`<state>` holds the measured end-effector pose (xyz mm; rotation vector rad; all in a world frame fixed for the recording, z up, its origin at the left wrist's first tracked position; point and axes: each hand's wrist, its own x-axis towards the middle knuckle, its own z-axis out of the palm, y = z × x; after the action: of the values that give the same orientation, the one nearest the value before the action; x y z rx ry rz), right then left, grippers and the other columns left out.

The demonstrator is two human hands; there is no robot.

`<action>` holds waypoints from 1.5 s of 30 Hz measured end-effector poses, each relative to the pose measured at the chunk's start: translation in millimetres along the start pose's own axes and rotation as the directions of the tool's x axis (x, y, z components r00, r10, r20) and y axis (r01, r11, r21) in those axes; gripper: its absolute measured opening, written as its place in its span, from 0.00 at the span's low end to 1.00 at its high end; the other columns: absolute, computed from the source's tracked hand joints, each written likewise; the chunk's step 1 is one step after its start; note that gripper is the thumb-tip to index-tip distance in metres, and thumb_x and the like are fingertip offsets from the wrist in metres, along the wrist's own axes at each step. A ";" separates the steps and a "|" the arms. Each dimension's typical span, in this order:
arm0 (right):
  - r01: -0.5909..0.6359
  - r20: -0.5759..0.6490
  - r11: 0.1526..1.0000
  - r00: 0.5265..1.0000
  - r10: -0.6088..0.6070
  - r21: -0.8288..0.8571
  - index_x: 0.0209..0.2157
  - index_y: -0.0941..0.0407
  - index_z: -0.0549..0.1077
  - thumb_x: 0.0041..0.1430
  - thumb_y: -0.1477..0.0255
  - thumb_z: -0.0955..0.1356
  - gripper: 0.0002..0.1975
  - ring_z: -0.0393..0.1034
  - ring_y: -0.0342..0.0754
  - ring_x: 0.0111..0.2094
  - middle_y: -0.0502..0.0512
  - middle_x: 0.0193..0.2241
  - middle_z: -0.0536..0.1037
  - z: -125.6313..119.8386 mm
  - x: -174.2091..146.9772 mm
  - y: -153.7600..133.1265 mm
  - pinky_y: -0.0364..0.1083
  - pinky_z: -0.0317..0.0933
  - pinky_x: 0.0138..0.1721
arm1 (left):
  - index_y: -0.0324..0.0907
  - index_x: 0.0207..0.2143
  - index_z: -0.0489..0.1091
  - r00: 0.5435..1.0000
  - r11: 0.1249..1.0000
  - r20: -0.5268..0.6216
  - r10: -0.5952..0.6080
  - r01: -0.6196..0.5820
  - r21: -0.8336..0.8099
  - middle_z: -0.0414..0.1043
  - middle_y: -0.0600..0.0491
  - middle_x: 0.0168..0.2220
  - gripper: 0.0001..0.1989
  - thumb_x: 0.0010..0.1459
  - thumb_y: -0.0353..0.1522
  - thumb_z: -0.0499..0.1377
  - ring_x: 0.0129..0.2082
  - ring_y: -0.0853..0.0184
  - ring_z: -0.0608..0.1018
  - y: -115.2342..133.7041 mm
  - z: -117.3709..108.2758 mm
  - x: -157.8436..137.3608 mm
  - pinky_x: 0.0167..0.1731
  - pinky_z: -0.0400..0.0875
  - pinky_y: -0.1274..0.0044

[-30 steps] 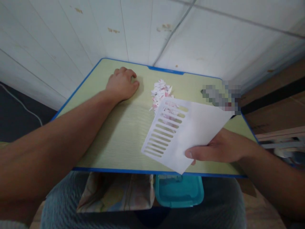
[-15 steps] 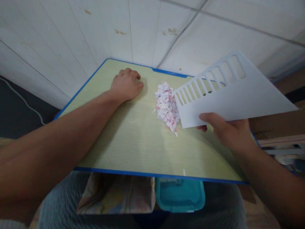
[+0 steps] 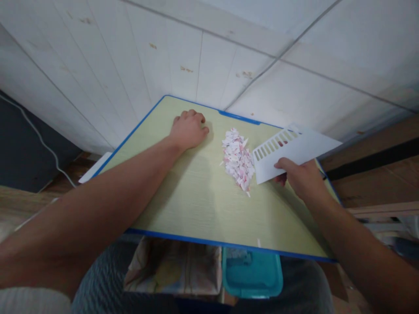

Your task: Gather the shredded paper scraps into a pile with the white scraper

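Note:
A white sheet with a row of cut-out slots (image 3: 307,150) is in my right hand (image 3: 303,176), thumb on top and fingers beneath. Its near edge touches or nearly touches the right side of a heap of small white and pink paper scraps (image 3: 238,159). Left of the heap, my left hand (image 3: 189,130) rests on the table top with its fingers loosely bent and the thumb a little apart. I see nothing in it; its fingertips are partly hidden. Under both hands is the pale yellow-green table (image 3: 183,196) with a blue rim.
Below the table's front edge are a turquoise plastic box (image 3: 253,274) and a patterned cloth-like container (image 3: 176,268), near my legs. A white panelled wall (image 3: 176,61) with a grey cable stands behind the table. Cardboard boxes (image 3: 386,176) are at the right.
The slotted sheet has been lowered and tipped flatter, its far end down beside the paper heap. My left hand stays on the table. The camera view has shifted slightly.

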<state>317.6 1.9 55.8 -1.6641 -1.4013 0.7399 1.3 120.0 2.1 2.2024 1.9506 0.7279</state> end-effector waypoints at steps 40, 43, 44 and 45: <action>0.003 0.025 0.984 1.000 0.002 -0.176 0.27 0.51 0.75 0.51 0.65 0.74 0.07 0.71 0.50 0.16 0.52 0.18 0.79 -8.4 -66.2 -19.8 0.47 0.65 0.17 | 0.45 0.60 0.85 0.999 0.985 -0.034 -0.024 0.018 -0.172 0.78 0.38 0.66 0.21 0.68 0.33 0.63 0.72 0.38 0.72 9.9 9.1 6.0 0.73 0.63 0.46; 0.019 0.029 0.991 0.999 -0.016 -0.135 0.24 0.51 0.73 0.50 0.64 0.73 0.08 0.68 0.49 0.15 0.51 0.17 0.76 25.6 -65.3 -28.8 0.46 0.64 0.16 | 0.45 0.60 0.85 0.999 0.981 -0.019 -0.036 0.032 -0.194 0.77 0.37 0.66 0.21 0.67 0.33 0.63 0.72 0.37 0.71 8.6 6.5 6.0 0.74 0.63 0.45; 0.026 0.038 0.994 0.999 -0.022 -0.110 0.24 0.50 0.72 0.48 0.64 0.71 0.07 0.67 0.48 0.14 0.51 0.16 0.75 33.8 -62.4 -31.7 0.46 0.63 0.16 | 0.44 0.60 0.85 0.999 0.980 -0.017 -0.039 0.035 -0.194 0.77 0.37 0.66 0.21 0.67 0.32 0.63 0.72 0.37 0.72 8.1 5.7 6.0 0.74 0.63 0.46; 0.027 0.052 0.995 0.998 -0.022 -0.099 0.24 0.51 0.72 0.48 0.63 0.71 0.07 0.67 0.48 0.14 0.51 0.16 0.75 39.1 -58.7 -34.4 0.46 0.64 0.16 | 0.44 0.59 0.85 0.999 0.980 -0.018 -0.043 0.039 -0.194 0.78 0.37 0.66 0.21 0.67 0.32 0.63 0.71 0.38 0.73 7.5 5.0 6.1 0.73 0.65 0.46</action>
<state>255.3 -45.4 62.5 -1.7114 -1.5136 0.7135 10.6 125.7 2.3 2.0431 1.8419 0.8978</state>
